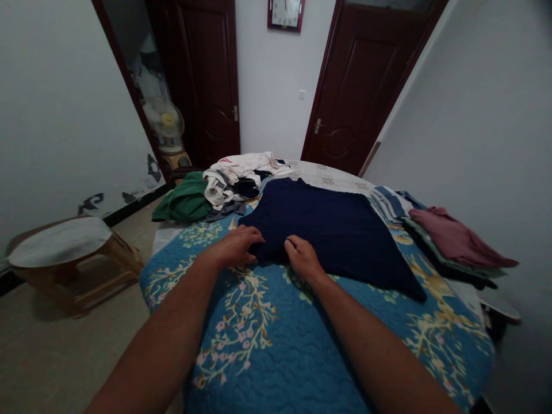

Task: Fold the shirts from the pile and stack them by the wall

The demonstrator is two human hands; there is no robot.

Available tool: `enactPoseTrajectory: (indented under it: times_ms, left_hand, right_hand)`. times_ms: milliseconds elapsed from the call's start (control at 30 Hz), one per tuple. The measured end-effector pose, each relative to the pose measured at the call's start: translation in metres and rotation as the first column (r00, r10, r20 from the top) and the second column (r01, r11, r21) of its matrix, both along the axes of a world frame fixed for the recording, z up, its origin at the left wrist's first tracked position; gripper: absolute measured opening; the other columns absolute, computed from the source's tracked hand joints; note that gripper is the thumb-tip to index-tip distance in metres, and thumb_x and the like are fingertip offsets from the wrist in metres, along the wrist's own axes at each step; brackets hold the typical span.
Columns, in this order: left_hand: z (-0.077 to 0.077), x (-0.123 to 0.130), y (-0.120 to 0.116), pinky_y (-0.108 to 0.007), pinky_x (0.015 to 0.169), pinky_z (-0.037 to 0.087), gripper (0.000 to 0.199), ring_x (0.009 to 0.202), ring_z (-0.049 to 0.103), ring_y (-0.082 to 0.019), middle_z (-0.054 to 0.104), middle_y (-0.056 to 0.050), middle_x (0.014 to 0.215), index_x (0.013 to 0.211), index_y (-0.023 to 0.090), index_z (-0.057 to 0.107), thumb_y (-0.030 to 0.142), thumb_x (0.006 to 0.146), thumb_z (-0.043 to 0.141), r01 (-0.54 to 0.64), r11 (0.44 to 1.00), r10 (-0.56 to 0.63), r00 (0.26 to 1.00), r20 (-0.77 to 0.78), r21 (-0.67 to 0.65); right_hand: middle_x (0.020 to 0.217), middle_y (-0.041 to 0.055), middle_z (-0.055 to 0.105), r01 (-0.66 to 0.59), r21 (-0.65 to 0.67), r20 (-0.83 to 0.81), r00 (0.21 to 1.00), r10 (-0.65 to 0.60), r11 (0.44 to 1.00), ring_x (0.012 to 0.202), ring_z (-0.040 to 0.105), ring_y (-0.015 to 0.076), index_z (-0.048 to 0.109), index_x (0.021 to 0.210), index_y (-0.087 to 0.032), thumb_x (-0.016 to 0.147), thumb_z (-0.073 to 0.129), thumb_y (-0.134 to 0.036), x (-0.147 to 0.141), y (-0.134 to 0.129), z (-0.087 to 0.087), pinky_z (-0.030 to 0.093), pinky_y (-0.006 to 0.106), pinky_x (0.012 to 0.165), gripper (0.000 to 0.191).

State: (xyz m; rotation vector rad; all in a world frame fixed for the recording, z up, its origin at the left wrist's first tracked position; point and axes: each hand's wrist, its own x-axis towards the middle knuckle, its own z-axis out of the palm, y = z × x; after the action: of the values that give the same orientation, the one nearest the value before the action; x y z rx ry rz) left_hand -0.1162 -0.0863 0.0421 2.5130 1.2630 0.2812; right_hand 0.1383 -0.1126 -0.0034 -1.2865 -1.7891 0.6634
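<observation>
Home room, wooden doors (207, 75), wall clock (285, 12), floral quilted cover (276, 345)

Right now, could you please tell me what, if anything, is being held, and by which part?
The right hand seems to pinch the dark navy fabric garment by its near edge; the left hand touches its left end, grip unclear.

Two bare hands (239, 244) (302, 257), one navy garment (328, 227), one floral quilted cover (284, 345) and two clothing piles (187, 198) (457, 238) are showing; two panelled doors (207, 69) (357, 80) are bearing two lever handles (235, 113) (318, 126); one wall clock (286, 12) is hanging, one wall switch (302, 94) is showing, and one electric fan (167, 119) and at least one stool (60, 241) are standing
</observation>
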Motion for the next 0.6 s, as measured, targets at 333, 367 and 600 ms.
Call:
enactPoseTrajectory:
  times_ms: [333, 367, 600]
  left_hand:
    - [-0.026, 0.012, 0.021, -0.031, 0.08, 0.05, 0.028, 0.083, 0.064, -0.02, 0.071, -0.003, 0.088, 0.097, 0.021, 0.071, 0.036, 0.097, 0.046, -0.169, 0.985, 0.17, 0.903, 0.394, -0.039]
    - [-0.026, 0.012, 0.021, -0.031, 0.078, 0.05, 0.029, 0.081, 0.063, -0.02, 0.07, -0.002, 0.086, 0.093, 0.021, 0.07, 0.038, 0.097, 0.047, -0.176, 0.983, 0.183, 0.895, 0.406, -0.055]
    - [-0.01, -0.016, 0.014, -0.026, 0.059, 0.047, 0.032, 0.066, 0.059, -0.017, 0.069, -0.002, 0.077, 0.09, 0.019, 0.077, 0.049, 0.085, 0.067, 0.076, 0.891, 0.114, 0.916, 0.384, -0.447]
  right_hand:
    - [0.084, 0.0003, 0.071, 0.004, -0.047, -0.008, 1.0, -0.005, 0.999, 0.081, 0.064, 0.018, 0.073, 0.095, -0.021, 0.105, 0.05, -0.045, 0.003, 0.004, 0.001, 0.041, 0.028, 0.073, 0.035]
    - [0.089, 0.0013, 0.073, 0.001, -0.044, 0.002, 1.0, -0.001, 0.999, 0.085, 0.066, 0.0187, 0.074, 0.1, -0.021, 0.105, 0.052, -0.044, 0.004, 0.002, 0.002, 0.044, 0.028, 0.076, 0.032]
    - [0.109, 0.0082, 0.078, -0.144, 0.073, 0.259, 0.958, 0.121, 0.987, 0.101, 0.069, 0.021, 0.077, 0.114, -0.019, 0.097, 0.072, -0.034, 0.007, -0.023, 0.009, 0.05, 0.031, 0.093, 0.024]
